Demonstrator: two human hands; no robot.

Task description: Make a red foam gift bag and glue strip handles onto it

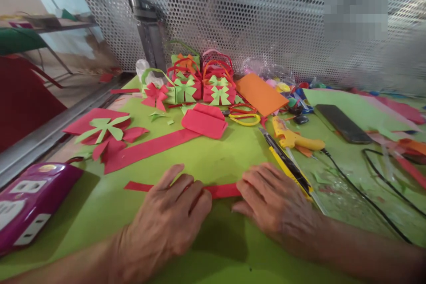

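A narrow red strip (pixel 222 191) of foam or felt-like sheet runs crosswise in front of me. My left hand (pixel 176 208) has its fingers curled over the strip's middle, and a free end sticks out to its left. Fingers of my right hand (pixel 273 199) are bent around the right end, which they hide. The stretch between both hands is fairly straight. Beyond them lie a wider red band (pixel 149 148) and a folded red piece (pixel 204 120), which overlaps the band's far end. A yellow utility knife (pixel 288 164) rests just beyond my right hand.
Small decorated bags (pixel 219 91) stand by the perforated metal panel (pixel 199 13), beside a dark bottle (pixel 151 40). To the right are yellow-handled scissors (pixel 245 119), a corded glue gun (pixel 296 137) and a phone (pixel 342 122). A purple power strip (pixel 36 199) sits at left, near cut bows (pixel 103 128).
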